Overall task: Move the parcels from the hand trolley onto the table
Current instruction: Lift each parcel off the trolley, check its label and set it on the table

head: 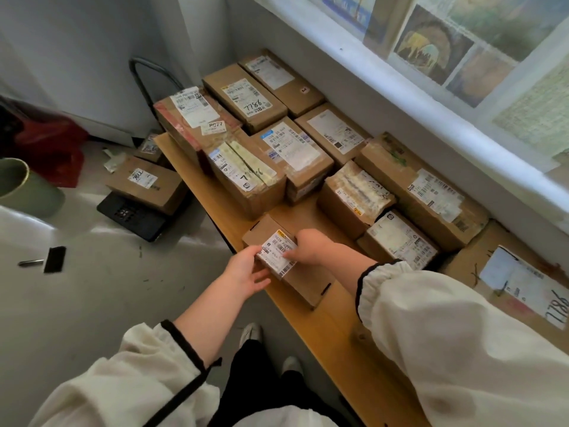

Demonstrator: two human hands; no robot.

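Note:
A small cardboard parcel point(295, 282) with a white label lies at the front edge of the wooden table point(332, 328). My left hand point(246, 269) touches its left side with fingers spread. My right hand point(311, 245) rests on its top at the label, fingers bent over it. Several taped parcels point(246, 177) fill the table behind it, up to the wall. On the floor to the left stands the black hand trolley point(132, 215), carrying one brown parcel point(147, 183) with another small one point(151, 146) behind it.
The trolley's handle point(147, 75) rises by the white wall. A green bin point(27, 189) and red bag point(49, 146) sit at the far left. A black brush point(49, 258) lies on the grey floor. My shoes point(251, 334) stand next to the table edge.

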